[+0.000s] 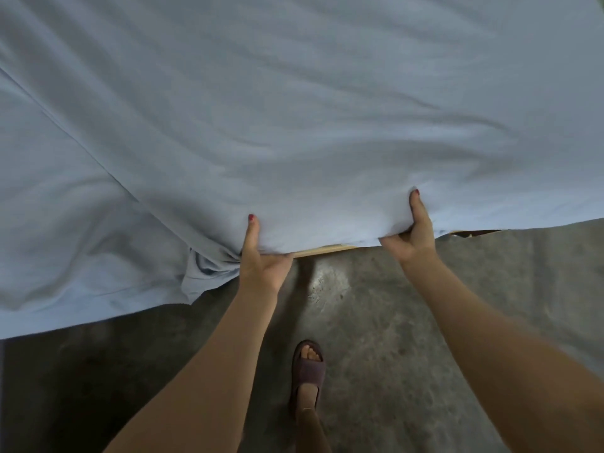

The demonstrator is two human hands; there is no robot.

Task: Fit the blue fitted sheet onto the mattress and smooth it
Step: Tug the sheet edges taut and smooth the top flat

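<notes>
Across the upper frame: blue fitted sheet (pixel 294 109), wrinkled, draped over the near edge. Left hand (pixel 261 256) and right hand (pixel 413 230) both clamp its hem at centre, thumbs on top, wooden edge (pixel 327 249) between.

Both arms are bare, with no sleeves, watch or bracelets in view. The left hand (pixel 263 263) and right hand (pixel 413 232) have red-painted thumbnails. One foot wears a dark purplish open-toed slipper (pixel 307 371) with a broad fabric band.

Mottled grey concrete floor (pixel 392 338), glare patch
</notes>
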